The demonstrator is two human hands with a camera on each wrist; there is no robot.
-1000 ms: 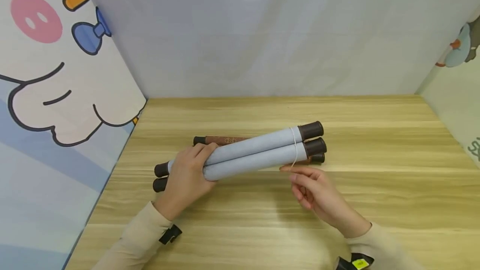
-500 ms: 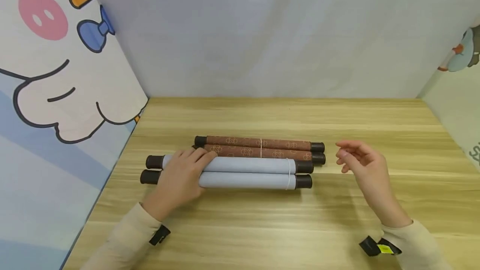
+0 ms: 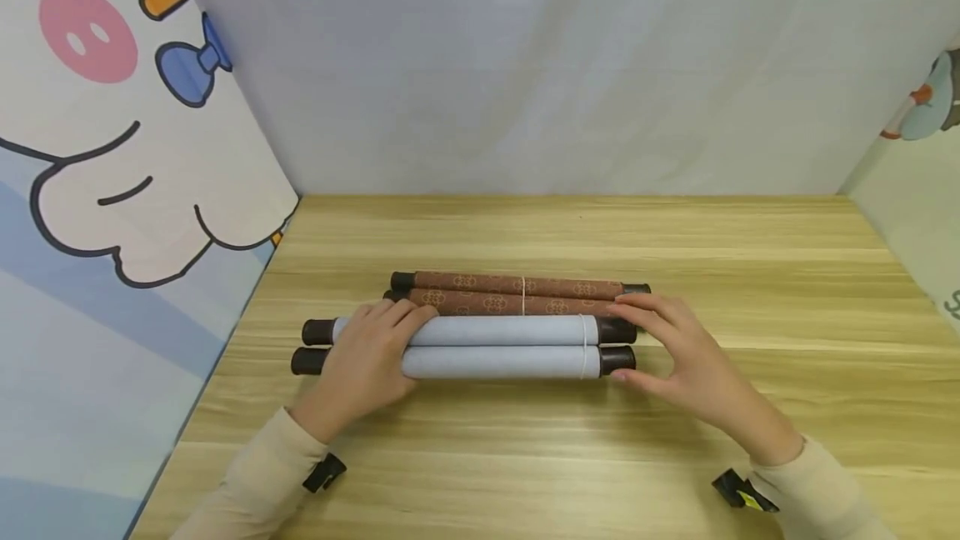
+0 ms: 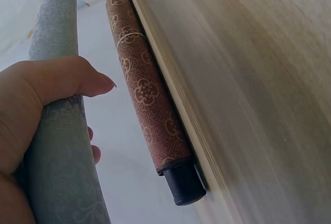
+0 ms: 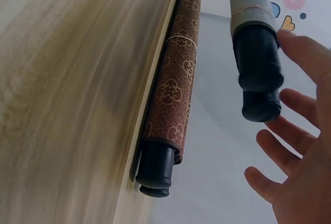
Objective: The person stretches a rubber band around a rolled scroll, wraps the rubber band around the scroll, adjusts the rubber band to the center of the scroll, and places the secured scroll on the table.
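A pale blue double-rolled scroll [image 3: 495, 330] with dark end knobs lies across the front in the head view. My left hand [image 3: 371, 357] grips it left of its middle, the thumb wrapped over it in the left wrist view. A thin white band [image 3: 584, 347] circles its right part. Around the right knobs [image 5: 258, 58] my right hand [image 3: 697, 365] spreads thumb and fingers, without closing on them; whether a fingertip touches is unclear. Just behind lies a brown patterned scroll [image 3: 517, 292] with dark knobs and its own pale band, partly covered by the blue one.
The wood-grain tabletop [image 3: 480, 457] extends around both scrolls. A grey-white backdrop [image 3: 525, 65] rises behind it, with a cartoon-printed panel [image 3: 150, 215] on the left and another printed panel [image 3: 922, 182] on the right.
My left hand has lowered the blue scroll from its tilt to level. My right hand let go of the white band, swung out to the right, then came back to the right knobs.
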